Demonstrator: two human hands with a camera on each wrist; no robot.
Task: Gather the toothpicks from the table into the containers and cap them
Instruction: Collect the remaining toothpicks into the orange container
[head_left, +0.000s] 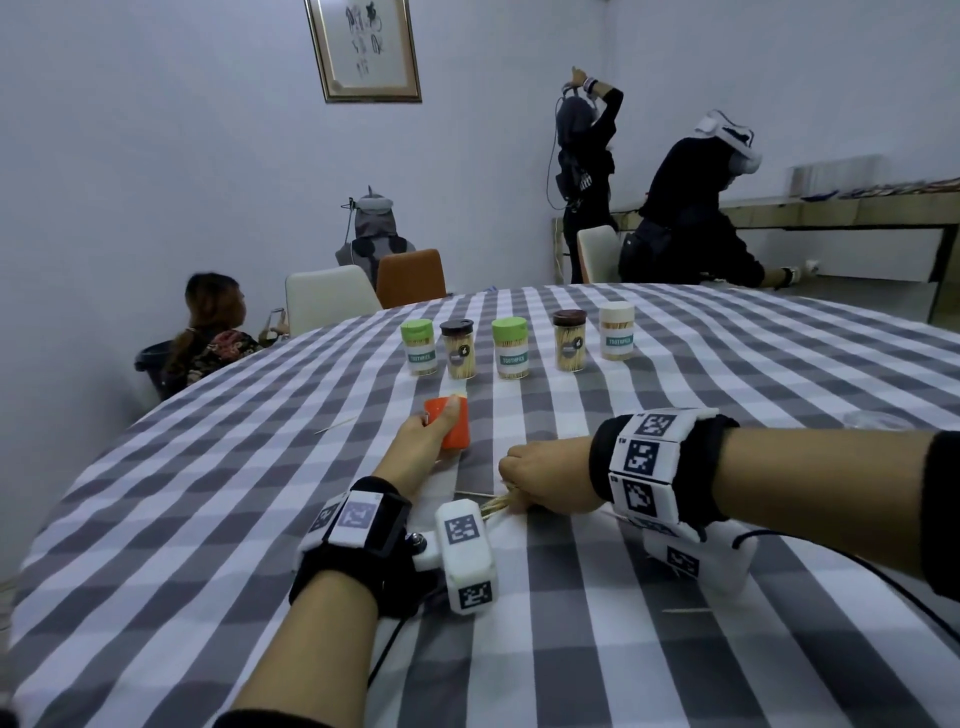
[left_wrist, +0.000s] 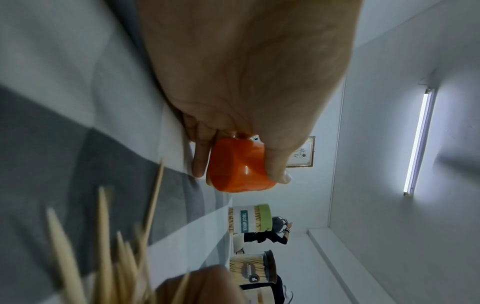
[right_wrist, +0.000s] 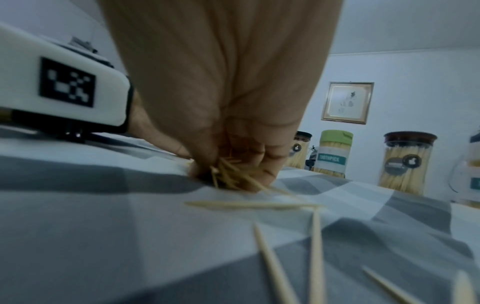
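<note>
My left hand (head_left: 434, 423) grips an orange cap (head_left: 454, 428) just above the checked tablecloth (head_left: 208, 519); in the left wrist view the thumb and fingers curl round the orange cap (left_wrist: 239, 166). My right hand (head_left: 540, 480) rests on the cloth with its fingers bunched round a bundle of toothpicks (head_left: 496, 505). The right wrist view shows the toothpick bundle (right_wrist: 231, 174) pinched at the fingertips against the cloth. Loose toothpicks (right_wrist: 275, 265) lie near the right wrist. Several capped toothpick containers (head_left: 511, 348) stand in a row behind.
Single toothpicks lie at the left (head_left: 335, 426) and near right (head_left: 685, 610) of the cloth. A clear glass item (head_left: 875, 420) sits at the right edge. Chairs (head_left: 410, 278) and other people (head_left: 691, 208) are beyond the round table's far side.
</note>
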